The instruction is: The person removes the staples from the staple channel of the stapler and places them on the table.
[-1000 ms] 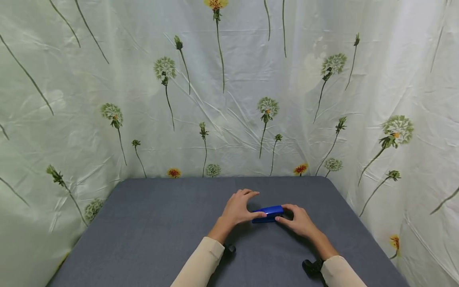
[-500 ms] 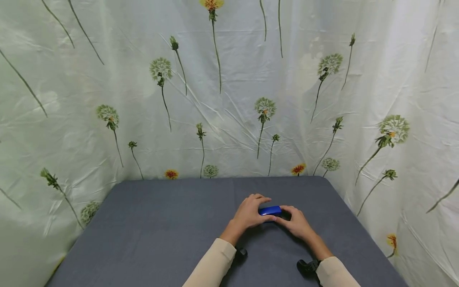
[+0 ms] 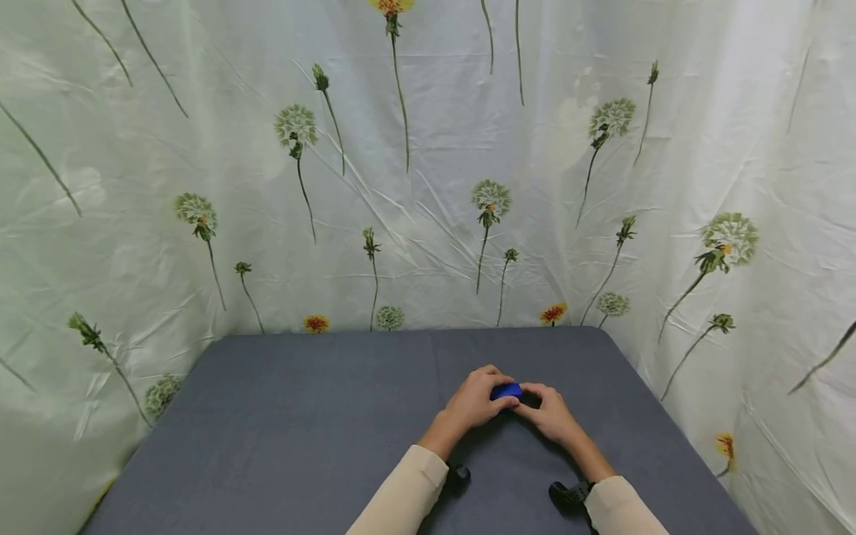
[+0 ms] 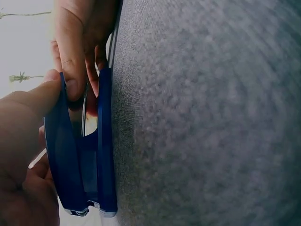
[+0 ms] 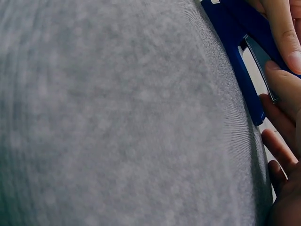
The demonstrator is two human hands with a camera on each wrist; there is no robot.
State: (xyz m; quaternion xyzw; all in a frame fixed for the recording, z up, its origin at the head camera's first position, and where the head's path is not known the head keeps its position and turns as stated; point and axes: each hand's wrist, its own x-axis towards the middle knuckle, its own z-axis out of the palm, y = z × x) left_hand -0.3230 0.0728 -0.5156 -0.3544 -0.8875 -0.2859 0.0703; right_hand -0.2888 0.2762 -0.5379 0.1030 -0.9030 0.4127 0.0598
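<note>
A blue stapler (image 3: 506, 391) stands on the grey table, largely covered by both hands in the head view. In the left wrist view its top cover (image 4: 61, 146) is lifted away from the metal staple rail (image 4: 84, 115) and the base (image 4: 106, 155). My left hand (image 3: 473, 401) grips the cover, its thumb (image 4: 49, 87) near the free end and other fingers round the far side. My right hand (image 3: 553, 416) holds the stapler's open end. Its thumb (image 5: 280, 77) reaches between cover and rail, with fingertips beside the end of the base.
Grey cloth covers the table (image 3: 301, 431). A pale curtain (image 3: 428, 186) with printed dandelions hangs behind it and along the sides. Black wrist devices (image 3: 568, 496) sit under both forearms, close to the beige sleeves (image 3: 404, 487).
My left hand has moved right along the stapler, and its fingers have closed over the top. The right hand stays at its end. The head view has shifted slightly.
</note>
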